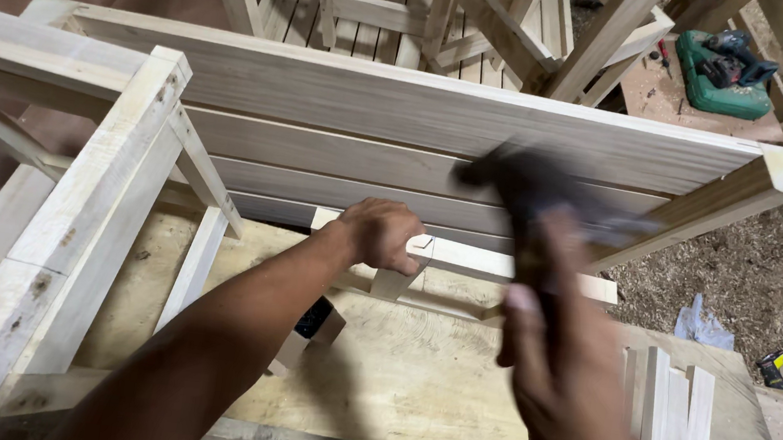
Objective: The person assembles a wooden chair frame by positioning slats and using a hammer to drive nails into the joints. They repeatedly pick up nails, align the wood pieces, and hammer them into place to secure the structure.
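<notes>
My left hand (380,233) rests on a pale wooden rail (504,265) of an unfinished wooden frame lying on its side, fingers curled over the rail where a short upright piece (397,283) meets it. My right hand (557,367) is raised and motion-blurred, gripping the handle of a hammer (523,191) whose dark head is above and right of my left hand. The frame's long boards (405,104) run across behind both hands.
A workbench top (414,370) lies under the frame. Several thin wood strips (673,419) lie at its right end. A small dark box (313,319) sits near my left forearm. More wooden frames (493,15) stand behind; a green power tool (723,71) lies at top right. Sawdust covers the floor.
</notes>
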